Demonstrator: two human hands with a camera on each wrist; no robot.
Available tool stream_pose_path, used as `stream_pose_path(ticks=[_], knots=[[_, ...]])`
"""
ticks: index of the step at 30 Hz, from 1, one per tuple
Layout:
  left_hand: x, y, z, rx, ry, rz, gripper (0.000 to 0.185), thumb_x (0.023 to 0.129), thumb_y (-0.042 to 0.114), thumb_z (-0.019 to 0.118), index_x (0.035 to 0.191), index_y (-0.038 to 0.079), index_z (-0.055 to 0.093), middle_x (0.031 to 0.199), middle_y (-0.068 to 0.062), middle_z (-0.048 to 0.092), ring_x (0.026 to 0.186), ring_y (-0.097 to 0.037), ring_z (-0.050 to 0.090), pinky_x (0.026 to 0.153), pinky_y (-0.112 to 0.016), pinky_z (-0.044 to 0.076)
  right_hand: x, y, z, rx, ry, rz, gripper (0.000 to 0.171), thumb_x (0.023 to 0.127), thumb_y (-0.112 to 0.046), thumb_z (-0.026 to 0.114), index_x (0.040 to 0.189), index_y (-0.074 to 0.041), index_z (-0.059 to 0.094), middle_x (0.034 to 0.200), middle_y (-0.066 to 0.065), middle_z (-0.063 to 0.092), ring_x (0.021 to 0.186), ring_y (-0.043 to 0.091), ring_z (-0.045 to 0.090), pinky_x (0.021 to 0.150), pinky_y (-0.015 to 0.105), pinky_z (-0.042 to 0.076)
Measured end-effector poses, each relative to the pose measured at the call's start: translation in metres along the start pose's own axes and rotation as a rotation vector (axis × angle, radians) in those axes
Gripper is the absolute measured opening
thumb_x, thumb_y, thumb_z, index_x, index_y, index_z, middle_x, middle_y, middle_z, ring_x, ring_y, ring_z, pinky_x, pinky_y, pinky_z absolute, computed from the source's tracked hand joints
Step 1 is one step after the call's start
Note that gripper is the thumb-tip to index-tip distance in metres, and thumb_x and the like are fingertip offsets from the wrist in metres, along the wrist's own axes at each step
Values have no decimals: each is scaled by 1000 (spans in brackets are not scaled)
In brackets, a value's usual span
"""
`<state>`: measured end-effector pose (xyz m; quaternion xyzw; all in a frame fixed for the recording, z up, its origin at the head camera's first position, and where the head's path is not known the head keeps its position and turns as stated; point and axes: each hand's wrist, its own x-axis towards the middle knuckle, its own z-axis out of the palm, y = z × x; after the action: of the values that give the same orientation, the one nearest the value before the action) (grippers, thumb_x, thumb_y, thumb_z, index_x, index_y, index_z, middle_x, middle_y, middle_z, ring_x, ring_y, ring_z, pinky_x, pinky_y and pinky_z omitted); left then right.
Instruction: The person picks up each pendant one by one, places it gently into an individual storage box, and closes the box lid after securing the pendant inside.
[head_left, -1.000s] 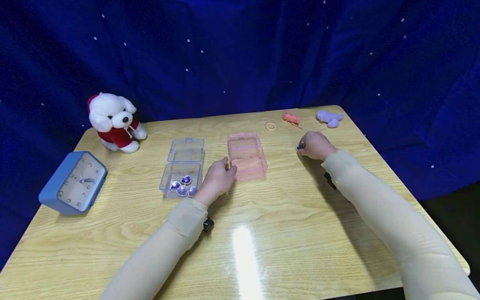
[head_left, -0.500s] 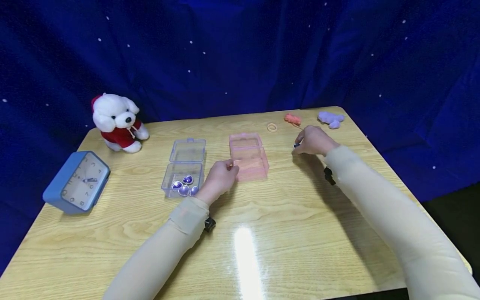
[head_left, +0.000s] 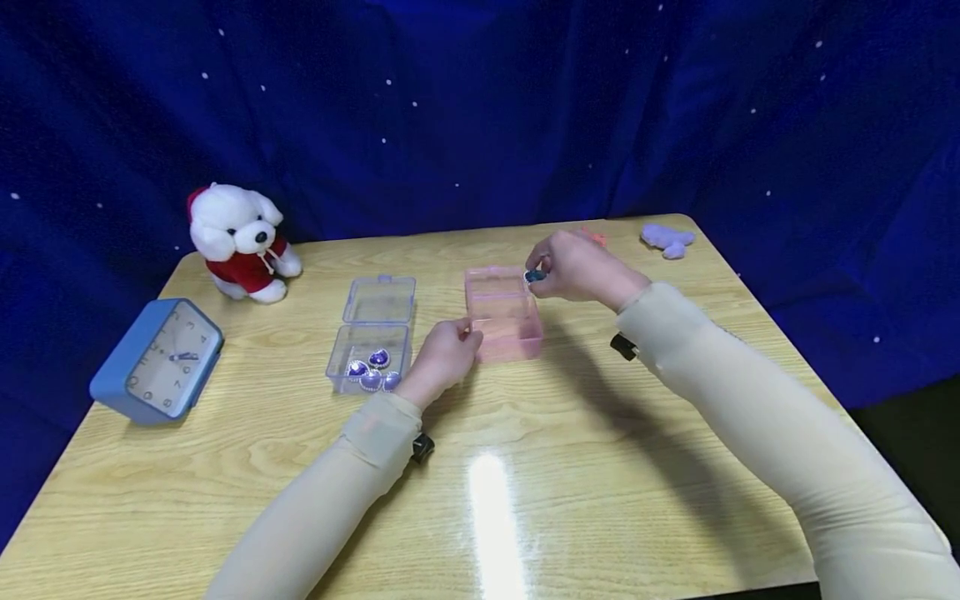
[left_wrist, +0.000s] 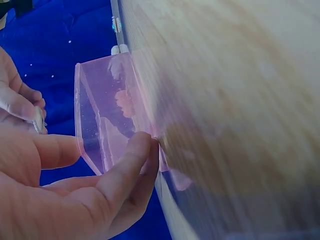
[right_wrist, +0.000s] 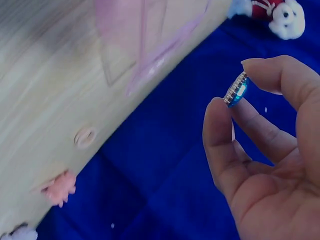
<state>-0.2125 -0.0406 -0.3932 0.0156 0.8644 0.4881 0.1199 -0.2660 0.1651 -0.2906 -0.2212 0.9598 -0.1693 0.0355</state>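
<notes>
While L hand grips pink box, R hand pinches blue gem nr its lid

As the head view has it, L hand [head_left: 444,354] is at the nr left corner of the pink box [head_left: 510,348], thumb & fingers closed on its side; L wrist cam shows the fingertips [left_wrist: 141,142] right on the plastic. Box sits on the table [head_left: 570,500], lid folded back toward the far edge. R hand [head_left: 581,268] is up off the tabletop, w/ the blue gem [right_wrist: 239,91] pinched btwn thumb & finger, edge-on to R wrist cam, its rim pale & beaded. In head view gem overlaps the right side of the pink lid; exact gap btwn gem & lid can't be told.

Left of the pink box: clear purplish box [head_left: 371,335], lid also back, w/ 4 purple gems [head_left: 379,358] in its front tray. Far left: blue clock [head_left: 161,362], w/ white plush dog [head_left: 234,233] in red behind it. Back right: tan ring [right_wrist: 85,137], coral-pink item [right_wrist: 61,188] partly behind R hand in head view, & lilac item [head_left: 667,239] nr the corner. Dark blue curtain [head_left: 465,125] behind it all.
</notes>
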Motion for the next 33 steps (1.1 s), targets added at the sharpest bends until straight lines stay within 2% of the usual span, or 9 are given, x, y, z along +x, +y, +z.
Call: stream_pose_path(ticks=[3,7,12,18,21,25,28,31,33], knots=[[0,0,1,3,2,10,50,104,20,49,149,-1,39,106,-13,67,63,-12,52,50,-23,39,5,-9,12,-1,-40,-13,25,81,-14,72,104,-4,74,91,7,70,84,22,61,79,39,50],[0,0,2,12,2,9,50,104,21,50,149,0,40,120,-15,64,66,-13,51,53,-25,42,12,-16,29,-9,-80,-42,25,80,-11,73,104,-3,74,95,9,72,90,25,63,86,40,50],[0,0,1,17,-11,5,51,105,22,49,150,1,39,132,-17,59,61,-12,47,52,-24,43,19,-20,46,-24,-96,-85,23,80,-10,76,102,-1,75,94,9,72,88,24,64,82,37,53],[-1,1,1,2,-19,21,49,105,21,49,150,3,40,108,-16,66,53,-9,41,45,-22,36,22,-27,59,-74,-130,-121,26,82,-25,82,97,-3,78,92,4,74,87,22,63,85,36,51],[0,1,1,-5,-24,32,49,105,21,49,150,3,40,99,-16,66,51,-9,39,43,-21,33,24,-29,63,-95,-132,-154,27,81,-31,83,91,-6,78,92,2,74,92,21,61,98,40,43],[0,1,0,0,-32,39,50,105,21,49,150,2,39,96,-16,67,52,-9,40,43,-22,34,26,-30,66,-94,-153,-135,29,83,-26,82,98,-2,77,104,7,74,106,21,63,111,44,32],[0,1,-1,7,-34,37,50,105,20,48,150,2,38,96,-14,67,54,-9,42,46,-22,35,28,-30,62,-77,-164,-89,37,85,-25,80,109,2,74,104,11,74,101,24,66,105,41,41],[0,1,-1,17,-25,31,51,105,21,49,150,1,38,97,-13,67,55,-10,43,47,-23,36,28,-30,52,-65,-163,-60,38,86,-21,79,115,2,72,94,11,73,90,24,67,96,39,48],[0,0,-2,21,-17,27,51,104,20,49,150,0,38,98,-12,67,56,-10,44,47,-23,37,27,-27,41,-63,-156,-36,38,85,-19,78,116,1,71,94,9,71,90,23,63,90,38,51]])
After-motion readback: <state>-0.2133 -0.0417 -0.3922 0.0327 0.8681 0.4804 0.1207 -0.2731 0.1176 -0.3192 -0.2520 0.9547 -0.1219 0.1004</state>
